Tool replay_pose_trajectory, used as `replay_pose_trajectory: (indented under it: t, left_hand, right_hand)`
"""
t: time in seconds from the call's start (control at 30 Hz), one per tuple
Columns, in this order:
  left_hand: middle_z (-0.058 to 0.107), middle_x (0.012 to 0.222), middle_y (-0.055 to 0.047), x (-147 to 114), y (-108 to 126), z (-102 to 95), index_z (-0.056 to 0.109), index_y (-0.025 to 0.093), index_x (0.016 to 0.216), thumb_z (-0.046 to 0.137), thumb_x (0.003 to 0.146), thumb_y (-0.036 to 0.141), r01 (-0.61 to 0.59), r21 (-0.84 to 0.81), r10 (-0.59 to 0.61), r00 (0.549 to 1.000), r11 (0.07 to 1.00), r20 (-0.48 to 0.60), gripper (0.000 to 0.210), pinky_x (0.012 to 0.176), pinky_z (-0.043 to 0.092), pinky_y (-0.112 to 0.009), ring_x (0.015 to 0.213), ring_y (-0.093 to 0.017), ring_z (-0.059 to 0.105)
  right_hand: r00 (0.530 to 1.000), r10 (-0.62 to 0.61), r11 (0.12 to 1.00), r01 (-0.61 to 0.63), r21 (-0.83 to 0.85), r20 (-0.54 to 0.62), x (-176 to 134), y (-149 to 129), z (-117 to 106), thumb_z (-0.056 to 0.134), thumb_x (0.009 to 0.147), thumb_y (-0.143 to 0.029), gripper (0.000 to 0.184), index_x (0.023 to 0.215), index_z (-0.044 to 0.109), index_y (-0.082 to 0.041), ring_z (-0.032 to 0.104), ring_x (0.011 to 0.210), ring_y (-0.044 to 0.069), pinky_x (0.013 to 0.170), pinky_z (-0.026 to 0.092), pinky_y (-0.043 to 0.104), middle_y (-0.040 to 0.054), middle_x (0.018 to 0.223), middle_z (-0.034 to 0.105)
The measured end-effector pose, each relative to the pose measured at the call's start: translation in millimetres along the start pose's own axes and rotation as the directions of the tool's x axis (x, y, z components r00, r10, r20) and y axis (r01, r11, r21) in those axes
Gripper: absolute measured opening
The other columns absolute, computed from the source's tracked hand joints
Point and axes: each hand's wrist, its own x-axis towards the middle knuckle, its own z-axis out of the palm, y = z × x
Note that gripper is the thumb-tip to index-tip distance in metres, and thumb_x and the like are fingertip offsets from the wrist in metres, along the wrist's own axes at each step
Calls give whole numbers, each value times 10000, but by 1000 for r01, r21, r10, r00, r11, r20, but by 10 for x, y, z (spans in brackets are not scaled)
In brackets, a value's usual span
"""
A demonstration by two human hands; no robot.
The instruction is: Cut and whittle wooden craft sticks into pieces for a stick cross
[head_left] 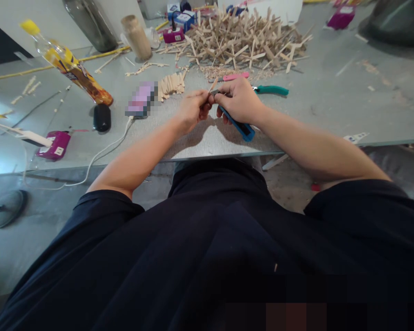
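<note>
Between the fingers of my left hand is a thin wooden stick, its tip pointing up and away. My right hand is closed around a blue utility knife, whose front end meets the stick; the exact contact is hidden by my fingers. Just beyond my hands lie a pink-handled tool and pliers with green handles. Left of them is a row of flat wooden sticks, with wood shavings scattered behind the hands.
A large heap of glued wooden sticks covers the table's back. On the left stand a drink bottle, a phone on a white cable, a black case and a wooden cylinder. The table's front edge is near my body.
</note>
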Motion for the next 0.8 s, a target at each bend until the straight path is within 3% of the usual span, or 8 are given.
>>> replay_pose_trajectory:
  t: [0.27, 0.47, 0.67, 0.8]
  left_hand:
    - [394, 705, 34, -25, 0, -10, 571, 178, 772, 395, 1254, 149, 22, 87, -24, 999, 996, 24, 513, 634, 283, -227, 587, -69, 360]
    - [483, 714, 7, -68, 65, -51, 589, 224, 795, 436, 1242, 164, 51, -3, -50, 996, 999, 67, 476, 605, 386, -251, 640, -108, 387]
    - [497, 680, 16, -48, 47, -82, 636, 196, 807, 450, 1251, 202, 66, -111, -52, 991, 992, 123, 482, 579, 339, -252, 591, -87, 379]
    - [499, 681, -2, 1, 21, -94, 662, 199, 755, 477, 1243, 237, 32, -92, -25, 996, 995, 80, 523, 553, 331, -266, 559, -92, 370]
  right_hand:
    - [996, -17, 1000, 15, 17, 83, 43, 61, -77, 774, 1043, -454, 281, 812, 693, -317, 659, 551, 227, 593, 571, 436, 25, 763, 782]
    - [985, -60, 993, 42, 109, 160, 38, 75, -168, 805, 992, -502, 244, 864, 720, -313, 592, 566, 197, 602, 535, 416, 7, 768, 781]
    - [981, -81, 987, 54, 151, 178, 53, 130, -194, 841, 880, -640, 305, 879, 740, -353, 555, 606, 199, 648, 476, 440, 27, 805, 811]
    - [985, -76, 990, 57, 126, 156, 69, 128, -242, 833, 876, -643, 330, 845, 686, -349, 571, 598, 208, 628, 480, 428, 23, 789, 791]
